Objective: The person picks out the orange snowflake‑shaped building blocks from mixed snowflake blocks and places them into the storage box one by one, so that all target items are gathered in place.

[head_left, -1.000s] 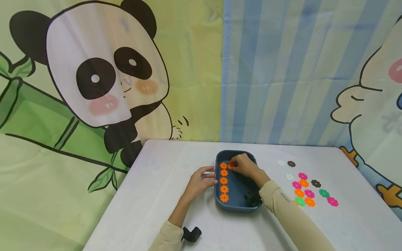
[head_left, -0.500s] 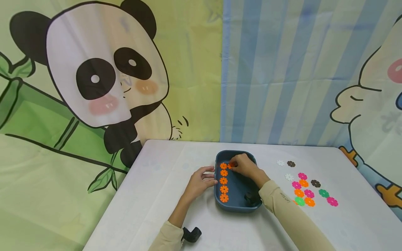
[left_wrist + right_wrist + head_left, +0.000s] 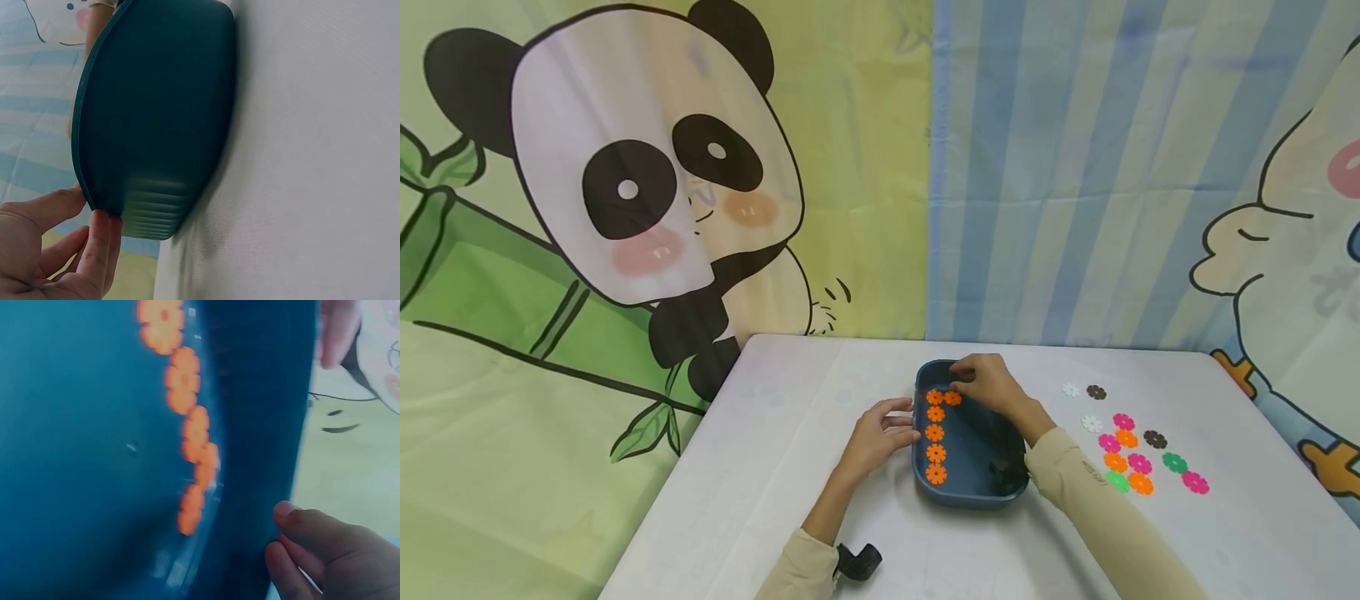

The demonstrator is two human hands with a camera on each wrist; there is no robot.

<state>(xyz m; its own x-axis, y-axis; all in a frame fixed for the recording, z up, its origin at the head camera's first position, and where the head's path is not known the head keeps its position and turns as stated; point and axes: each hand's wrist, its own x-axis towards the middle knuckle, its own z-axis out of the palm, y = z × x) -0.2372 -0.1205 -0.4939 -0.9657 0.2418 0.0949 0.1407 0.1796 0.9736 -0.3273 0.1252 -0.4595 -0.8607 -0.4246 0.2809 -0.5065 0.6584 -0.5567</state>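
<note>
A blue rectangular tray sits on the table. Along its left side runs a column of orange flower-shaped discs, and one more orange disc lies beside the column's far end. At the tray's left rim, my left hand pinches the edge between thumb and fingers; the left wrist view shows the fingers against the outer wall. My right hand is above the far end of the tray, thumb and fingertips slightly apart with nothing between them. In the right wrist view, orange discs lie below it.
Right of the tray, loose flower discs lie on the white table: pink, orange, green, brown and white. A black wrist camera hangs at the left wrist. A panda-printed curtain stands behind.
My right hand has let go of the orange disc at the far end of the tray and lifted slightly away from it. The left hand has stayed on the rim.
</note>
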